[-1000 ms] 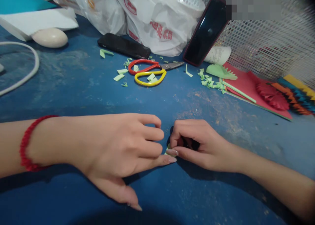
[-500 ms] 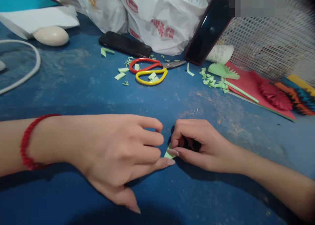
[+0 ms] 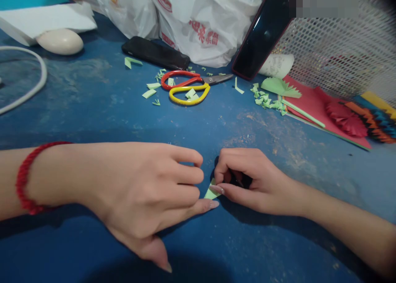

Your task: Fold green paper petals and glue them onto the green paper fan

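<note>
A pale green paper triangle sits on the blue-painted table between the two hands, its point toward the lower left and its upper end tucked under the right hand. That hand is curled and closed, pinching the paper with its thumb on top; whatever lies deep under the bent fingers is too shadowed to tell. The left hand, wearing a red braided bracelet, lies palm down with fingers loosely bent, its long-nailed index finger reaching just to the paper's lower edge, though whether it grips cannot be told. Farther off, red-and-yellow-handled scissors lie closed among scattered green paper scraps, near a green serrated paper fan on a red card sheet that also bears a red pleated paper piece. A black phone lies before white plastic bags with red print, their contents unseen; another phone leans on a white perforated mesh basket, whose contents are too blurred to tell.
</note>
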Available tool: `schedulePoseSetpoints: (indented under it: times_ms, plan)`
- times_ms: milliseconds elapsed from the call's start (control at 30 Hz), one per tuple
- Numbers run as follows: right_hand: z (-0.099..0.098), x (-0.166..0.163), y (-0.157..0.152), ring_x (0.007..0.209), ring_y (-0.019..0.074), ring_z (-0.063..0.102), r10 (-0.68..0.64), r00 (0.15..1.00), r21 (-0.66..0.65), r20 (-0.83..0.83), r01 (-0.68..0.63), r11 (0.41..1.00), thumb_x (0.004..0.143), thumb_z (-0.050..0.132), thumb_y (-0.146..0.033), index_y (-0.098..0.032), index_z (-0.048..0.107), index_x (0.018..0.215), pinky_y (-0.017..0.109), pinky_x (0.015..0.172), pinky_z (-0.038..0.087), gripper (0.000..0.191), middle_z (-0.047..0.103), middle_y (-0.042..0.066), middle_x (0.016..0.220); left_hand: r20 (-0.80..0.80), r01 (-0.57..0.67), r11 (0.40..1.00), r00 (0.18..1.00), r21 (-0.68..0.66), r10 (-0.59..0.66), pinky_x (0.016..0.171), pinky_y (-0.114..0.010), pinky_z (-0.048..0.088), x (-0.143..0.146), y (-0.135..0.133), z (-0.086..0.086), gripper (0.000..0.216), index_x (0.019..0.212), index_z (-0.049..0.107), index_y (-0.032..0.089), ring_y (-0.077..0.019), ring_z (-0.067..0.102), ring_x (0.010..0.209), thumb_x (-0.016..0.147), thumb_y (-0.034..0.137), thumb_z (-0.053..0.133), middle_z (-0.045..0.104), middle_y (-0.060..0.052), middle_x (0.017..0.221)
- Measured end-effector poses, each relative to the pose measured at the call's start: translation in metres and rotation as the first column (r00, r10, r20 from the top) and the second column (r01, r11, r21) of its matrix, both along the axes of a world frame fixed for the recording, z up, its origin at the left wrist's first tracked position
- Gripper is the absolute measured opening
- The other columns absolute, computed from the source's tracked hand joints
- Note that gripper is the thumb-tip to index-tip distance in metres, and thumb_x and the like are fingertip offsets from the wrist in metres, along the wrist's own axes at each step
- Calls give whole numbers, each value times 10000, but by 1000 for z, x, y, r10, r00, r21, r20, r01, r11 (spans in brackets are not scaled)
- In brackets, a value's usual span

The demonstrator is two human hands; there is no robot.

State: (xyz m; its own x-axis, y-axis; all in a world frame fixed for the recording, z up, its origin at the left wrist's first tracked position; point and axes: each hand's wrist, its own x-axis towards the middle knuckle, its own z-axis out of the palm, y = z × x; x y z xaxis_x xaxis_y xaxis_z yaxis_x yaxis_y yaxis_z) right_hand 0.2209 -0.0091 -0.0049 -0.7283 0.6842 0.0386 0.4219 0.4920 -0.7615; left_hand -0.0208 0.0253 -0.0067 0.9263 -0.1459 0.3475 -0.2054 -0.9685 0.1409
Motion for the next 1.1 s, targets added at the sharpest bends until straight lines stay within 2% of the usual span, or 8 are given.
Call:
schedulePoseSetpoints:
  times_ms: [200,300,433,533,833,1100]
  plan:
    - [-1,0,0,642,76,497,-5,1000,-13,-17,5,1000,894,678,-196,-158,619,809,206,632,395,110,567,-29,731,-55,5,999,998,-38,-7,771,-392,563,2,4,0,529,1177,731,164,-228,664,683,870,582,634,735,-65,770]
    - [0,-1,0,634,80,496,-11,1000,-20,-20,11,1000,897,674,-195,-163,618,804,208,620,397,112,563,-29,722,-32,-15,995,999,-99,12,783,-385,549,2,5,0,532,1196,720,154,-227,665,679,861,563,656,725,-65,746]
    - [0,-1,0,632,83,500,-18,1000,-16,-14,18,1000,910,663,-208,-166,620,805,208,615,402,121,568,-25,721,-53,-37,978,998,-207,27,760,-374,537,0,7,0,545,1236,697,201,-216,661,669,822,554,712,715,-40,715]
    - [1,-1,-1,631,84,504,-15,1000,-18,-9,15,1000,928,642,-224,-164,624,804,209,611,405,139,573,-19,723,-105,-43,972,994,-231,18,771,-380,520,-1,9,0,584,1267,678,225,-219,664,687,801,573,733,723,-41,721]
    - [1,-1,-1,637,80,502,-16,1000,0,-7,16,1000,914,656,-198,-158,621,798,207,623,403,128,569,-22,722,-110,-25,989,994,-142,9,848,-398,519,0,7,0,690,1290,660,128,-228,663,707,789,595,739,730,-48,735]
    - [1,-1,-1,632,77,497,-17,1000,-5,-16,17,1000,910,662,-201,-152,625,803,204,622,402,123,564,-24,720,-67,-60,997,996,-46,56,941,-413,507,1,2,-1,631,1260,690,150,-223,662,691,851,629,651,729,-47,722]
